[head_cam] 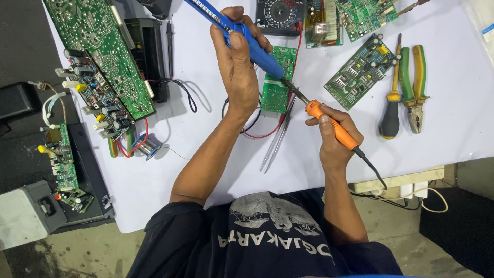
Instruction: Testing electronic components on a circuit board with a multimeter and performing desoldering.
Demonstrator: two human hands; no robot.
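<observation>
Head view shows us at the desoldering step: our left hand [237, 67] is wrapped around a blue desoldering pump [247, 38], thumb on top, its nozzle lowered toward the small green circuit board [278, 77] lying mid-bench on the white bench [206, 154]. Our right hand [334, 139] is closed around the orange handle of a soldering iron [321, 116], whose dark tip meets the board's right edge just beside the pump nozzle. We judge that the joint is being heated, and the next move calls for keeping the iron tip and the nozzle together on the same spot with both hands steady.

Just near of the board lie metal tweezers [278, 139], and red and black leads [257, 131] loop under our left wrist; these could snag if the board shifts. Right of us sit another green board [360, 72], a screwdriver [392, 103] and pliers with green and yellow handles [414, 87], well apart from the work. On the left are a long board [98, 46] with capacitors and a solder spool [149, 146]. A meter [278, 15] stands at the far edge.
</observation>
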